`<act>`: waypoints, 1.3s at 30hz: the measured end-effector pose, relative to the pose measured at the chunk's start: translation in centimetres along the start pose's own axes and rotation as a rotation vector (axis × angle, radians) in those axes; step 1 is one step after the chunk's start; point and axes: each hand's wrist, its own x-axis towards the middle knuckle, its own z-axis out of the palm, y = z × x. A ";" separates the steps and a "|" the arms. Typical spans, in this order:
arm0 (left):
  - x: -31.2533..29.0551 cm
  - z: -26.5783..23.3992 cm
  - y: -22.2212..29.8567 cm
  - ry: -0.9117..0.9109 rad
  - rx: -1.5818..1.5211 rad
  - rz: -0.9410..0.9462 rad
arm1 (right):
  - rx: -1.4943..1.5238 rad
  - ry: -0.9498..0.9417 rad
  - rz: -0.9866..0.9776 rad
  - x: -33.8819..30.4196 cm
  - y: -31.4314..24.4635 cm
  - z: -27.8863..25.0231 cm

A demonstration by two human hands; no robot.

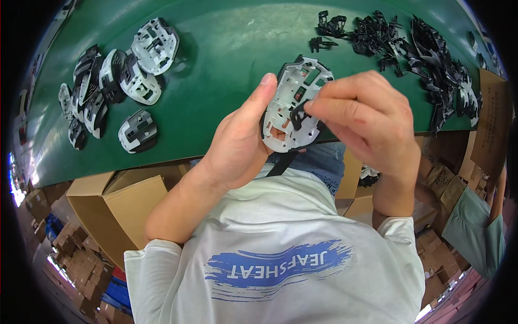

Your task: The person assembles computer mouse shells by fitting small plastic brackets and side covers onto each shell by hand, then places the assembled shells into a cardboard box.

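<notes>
My left hand (240, 137) grips a computer mouse shell (281, 105), its white inner side facing up, with cutouts and small posts showing. The thumb presses along the shell's left rim while the other fingers are mostly hidden beneath. Over the shell's right side, my right hand (372, 116) pinches a small black plastic part (298, 115) between thumb and fingertips. That part lies against or just above the white inside; whether it is seated I cannot tell.
Several black-and-white mouse shells (141, 81) lie in a group at the left of the green table (226, 48). Small black plastic parts (372, 35) and dark curved pieces (431, 59) are heaped at the right. Cardboard boxes (118, 205) stand below the near edge; another person's sleeve (472, 227) shows at right.
</notes>
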 end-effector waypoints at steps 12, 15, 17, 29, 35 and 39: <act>-1.6 -0.6 0.4 0.055 0.088 -0.009 | 0.025 -0.177 -0.024 3.0 0.1 -1.5; -1.5 -0.7 0.4 0.050 0.073 -0.008 | 0.054 -0.093 0.032 2.6 0.1 -1.4; -1.4 -0.9 0.4 0.044 0.064 -0.012 | 0.055 -0.052 0.071 2.1 0.3 -1.1; -1.1 -0.8 -0.1 0.073 0.130 -0.076 | 0.002 -0.282 -0.116 1.5 0.0 -1.0; -1.2 -0.5 -0.5 0.076 0.183 -0.075 | -0.135 -0.406 -0.167 2.2 -1.1 -1.2; -1.4 -0.2 -0.3 0.072 0.337 -0.102 | -0.241 -0.423 -0.153 2.4 -1.8 -1.0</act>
